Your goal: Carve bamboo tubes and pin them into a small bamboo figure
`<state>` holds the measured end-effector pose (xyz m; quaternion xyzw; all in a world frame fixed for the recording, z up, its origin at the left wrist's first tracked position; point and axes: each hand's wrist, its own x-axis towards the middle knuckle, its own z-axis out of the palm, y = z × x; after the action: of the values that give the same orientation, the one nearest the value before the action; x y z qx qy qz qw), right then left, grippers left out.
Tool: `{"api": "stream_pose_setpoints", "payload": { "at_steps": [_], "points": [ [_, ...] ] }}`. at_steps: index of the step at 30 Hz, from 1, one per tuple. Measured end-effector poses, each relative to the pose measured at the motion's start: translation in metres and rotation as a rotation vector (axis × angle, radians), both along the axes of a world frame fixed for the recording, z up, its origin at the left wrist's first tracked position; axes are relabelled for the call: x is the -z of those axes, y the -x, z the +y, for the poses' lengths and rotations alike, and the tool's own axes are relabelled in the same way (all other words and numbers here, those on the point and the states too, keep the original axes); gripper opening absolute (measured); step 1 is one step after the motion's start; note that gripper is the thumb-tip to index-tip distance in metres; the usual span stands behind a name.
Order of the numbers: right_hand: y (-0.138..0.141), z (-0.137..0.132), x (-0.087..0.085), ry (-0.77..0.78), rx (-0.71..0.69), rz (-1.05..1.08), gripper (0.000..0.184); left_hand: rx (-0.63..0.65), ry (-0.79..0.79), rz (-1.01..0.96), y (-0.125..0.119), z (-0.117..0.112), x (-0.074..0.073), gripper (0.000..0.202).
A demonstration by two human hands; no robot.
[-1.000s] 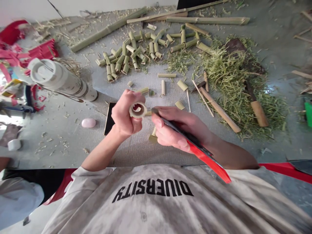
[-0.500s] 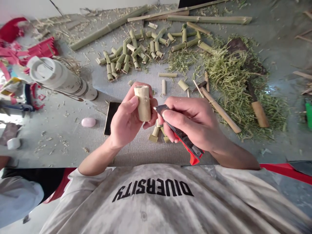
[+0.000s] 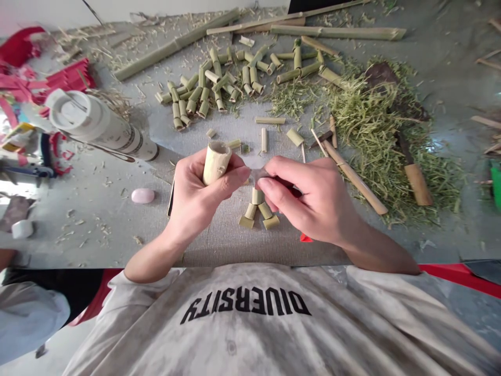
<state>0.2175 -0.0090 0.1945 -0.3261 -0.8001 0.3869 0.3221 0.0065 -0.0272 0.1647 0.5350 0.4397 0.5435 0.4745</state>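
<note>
Your left hand (image 3: 195,188) had its fingers clamped around a pale bamboo tube (image 3: 214,167), which stood tilted above the worktop (image 3: 105,193) with its hollow mouth facing up. Your left thumb lay along the near side of the tube and pointed across toward the other hand. Your right hand (image 3: 313,188) had its thumb and forefinger pinched together on the blade end of a cutter (image 3: 257,177); most of that tool was hidden by your palm, and only a bit of red showed below it. The blade end sat just beside your left thumb tip; whether the two touched, you could not tell. On the worktop between your hands lay a small bamboo figure (image 3: 257,196), with two splayed legs ending in blocky feet toward you. Beyond your hands were loose cut pieces (image 3: 295,137) and, farther off, a cluster of jointed bamboo segments (image 3: 201,86). To your right, a heap of green shavings (image 3: 348,117) spread around a wooden-handled blade (image 3: 418,184), with a hammer (image 3: 356,180) near its edge. To your left were a pink case (image 3: 143,196) and a tall white cup (image 3: 105,125).
</note>
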Motion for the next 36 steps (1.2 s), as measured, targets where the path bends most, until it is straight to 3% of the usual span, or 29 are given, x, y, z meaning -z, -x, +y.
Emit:
{"api": "stream_pose_setpoints", "payload": {
  "at_steps": [5,14,19,27,36],
  "points": [
    [-0.005,0.006,-0.004,-0.078,0.061,0.013,0.036,-0.036,0.119,-0.046,-0.001,0.003,0.002,0.023],
    [-0.005,0.005,-0.001,-0.156,0.008,-0.055,0.03,0.077,0.208,0.097,0.0,0.007,0.006,0.022],
    [-0.005,0.01,0.005,-0.269,0.043,-0.193,0.03,0.183,0.173,0.236,-0.005,0.013,0.001,0.026],
    [-0.006,0.013,0.01,-0.302,0.059,-0.306,0.029,0.188,0.096,0.296,-0.005,0.016,0.008,0.015],
    [-0.003,0.011,0.01,-0.293,0.083,-0.332,0.032,0.072,-0.003,0.551,-0.006,0.009,0.003,0.018]
  ]
}}
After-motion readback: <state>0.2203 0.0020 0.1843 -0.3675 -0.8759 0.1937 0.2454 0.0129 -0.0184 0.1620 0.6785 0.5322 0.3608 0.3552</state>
